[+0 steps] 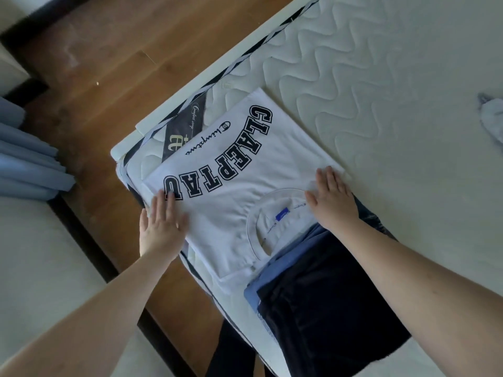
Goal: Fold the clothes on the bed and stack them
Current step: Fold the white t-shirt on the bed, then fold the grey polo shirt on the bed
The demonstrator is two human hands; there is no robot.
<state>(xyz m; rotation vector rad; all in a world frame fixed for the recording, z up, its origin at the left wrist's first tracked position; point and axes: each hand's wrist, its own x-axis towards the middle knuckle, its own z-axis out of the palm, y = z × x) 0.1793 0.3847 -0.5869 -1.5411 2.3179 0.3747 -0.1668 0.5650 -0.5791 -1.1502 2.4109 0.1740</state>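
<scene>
Left hand [162, 228] and right hand [332, 198], fingers straight, pressing flat on white T-shirt [245, 186], mattress [381, 77] beneath, dark folded stack [326, 300] alongside

White t-shirt [236, 191] with black block lettering and a small blue neck label [282, 214]. Folded stack [321, 292]: dark navy over mid-blue. Cream mattress [381, 77], wavy quilting; brown wood floor [114, 58].
</scene>
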